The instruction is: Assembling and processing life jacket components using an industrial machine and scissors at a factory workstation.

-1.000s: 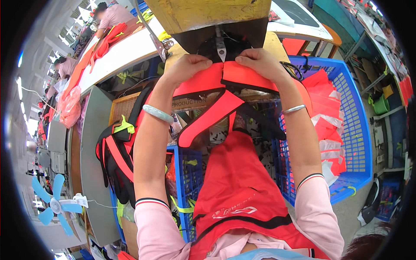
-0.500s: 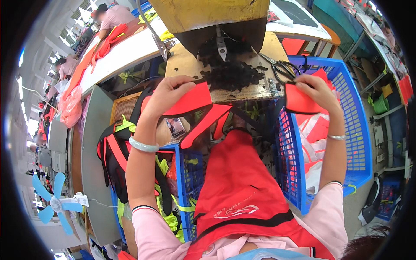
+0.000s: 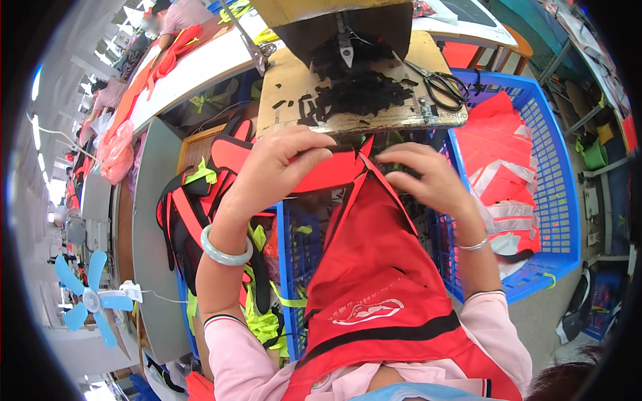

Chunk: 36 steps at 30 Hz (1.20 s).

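Note:
My left hand [image 3: 284,164] pinches a bright red fabric strip [image 3: 328,174] with black edging, held level in front of the wooden board's near edge. Narrow ends of the red fabric dangle beside it, over my red apron [image 3: 374,267]. My right hand [image 3: 431,177] is at the strip's right end, its thumb and fingers apart with nothing visible between them. Whether its fingertips brush the fabric I cannot tell.
Black scraps [image 3: 364,93] litter the wooden board [image 3: 284,77] beneath a yellow-and-black machine [image 3: 368,27]. Black-handled scissors [image 3: 445,90] lie at its right. A blue basket [image 3: 565,200] at right holds red and silvery pieces; another blue basket [image 3: 287,287] stands left of my apron.
My right hand has moved left toward the left hand and opened, letting go of the red piece it held. My left hand has shifted slightly right and down, still holding the strip.

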Tool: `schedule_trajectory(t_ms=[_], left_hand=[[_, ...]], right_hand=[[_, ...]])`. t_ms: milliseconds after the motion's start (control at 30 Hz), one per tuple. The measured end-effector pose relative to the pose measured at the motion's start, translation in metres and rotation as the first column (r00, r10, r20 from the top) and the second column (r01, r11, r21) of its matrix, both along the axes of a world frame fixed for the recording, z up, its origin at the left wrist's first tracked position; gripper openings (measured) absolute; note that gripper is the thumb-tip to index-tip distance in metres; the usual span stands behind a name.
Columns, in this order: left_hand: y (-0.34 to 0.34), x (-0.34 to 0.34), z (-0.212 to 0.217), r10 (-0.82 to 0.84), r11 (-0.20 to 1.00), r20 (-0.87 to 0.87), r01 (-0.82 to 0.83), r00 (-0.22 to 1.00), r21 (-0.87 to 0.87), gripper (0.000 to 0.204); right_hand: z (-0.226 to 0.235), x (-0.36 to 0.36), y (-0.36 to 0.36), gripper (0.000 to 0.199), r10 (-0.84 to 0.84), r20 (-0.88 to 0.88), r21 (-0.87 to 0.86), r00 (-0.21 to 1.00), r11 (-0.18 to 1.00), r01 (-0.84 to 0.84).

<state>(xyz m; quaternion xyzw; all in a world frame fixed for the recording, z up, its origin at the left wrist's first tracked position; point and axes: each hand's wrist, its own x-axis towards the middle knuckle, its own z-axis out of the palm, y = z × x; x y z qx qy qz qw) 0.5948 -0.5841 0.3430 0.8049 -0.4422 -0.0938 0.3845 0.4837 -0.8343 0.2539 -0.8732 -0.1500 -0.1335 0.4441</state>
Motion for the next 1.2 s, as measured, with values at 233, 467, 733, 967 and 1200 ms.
schedule_trajectory(t_ms=[233, 467, 733, 967, 1200], left_hand=[[-0.013, -0.087, -0.042, -0.008, 0.997, 0.177, 0.023, 0.984, -0.080, 0.012], [-0.030, -0.148, -0.089, -0.429, 0.900, 0.707, 0.199, 0.562, 0.388, 0.011], [0.005, -0.139, -0.140, 0.357, 0.895, 0.181, -0.281, 0.916, -0.346, 0.063], [-0.027, -0.130, -0.158, 0.124, 0.888, -0.161, -0.182, 0.979, -0.423, 0.022], [-0.017, -0.110, -0.137, -0.212, 0.964, -0.221, 0.166, 0.952, -0.209, 0.022]], right_hand=[[0.060, 0.028, 0.055, 0.039, 0.460, -0.124, 0.133, 0.879, 0.886, -0.444], [0.067, 0.006, 0.090, 0.036, 0.408, -0.271, -0.226, 0.872, 0.854, -0.469], [0.054, -0.069, 0.010, 0.008, 0.050, -0.110, 0.450, 0.993, 0.893, 0.004], [-0.012, -0.120, -0.057, 0.016, -0.413, 0.021, 0.778, 0.911, 0.579, 0.244], [-0.053, -0.170, -0.069, 0.024, -0.466, -0.679, -0.376, 0.567, 0.884, 0.277]])
